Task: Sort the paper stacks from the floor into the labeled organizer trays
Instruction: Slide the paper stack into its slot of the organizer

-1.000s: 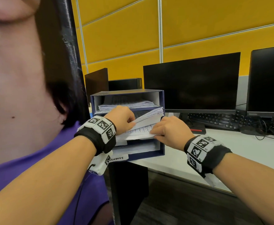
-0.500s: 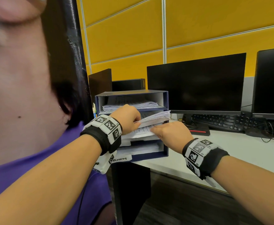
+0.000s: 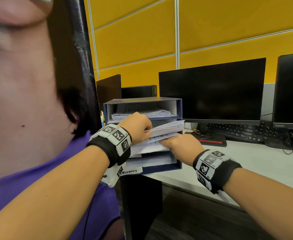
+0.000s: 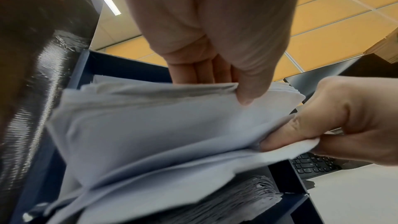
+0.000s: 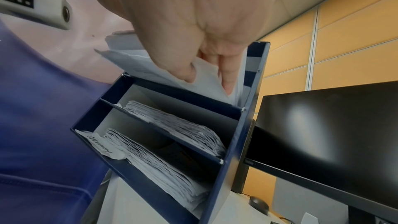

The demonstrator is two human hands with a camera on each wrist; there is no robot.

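Observation:
A dark blue organizer with several stacked trays stands at the desk's left corner. My left hand pinches a thick paper stack and holds it lifted at the mouth of the second tray. The thumb lies under the stack's edge. My right hand pinches thinner sheets just below, its fingers reaching into the tray beside the organizer's right wall. The top tray holds papers. Lower trays hold papers too, and a handwritten label hangs at the bottom tray's front.
A black monitor stands right behind the organizer, with a second monitor at the far right. A black keyboard and cables lie on the white desk. Yellow partition panels form the back. Dark floor lies below the desk edge.
Both hands have pushed slightly further into the second tray with the papers. The lifted stack stays raised. The head view has shifted a little.

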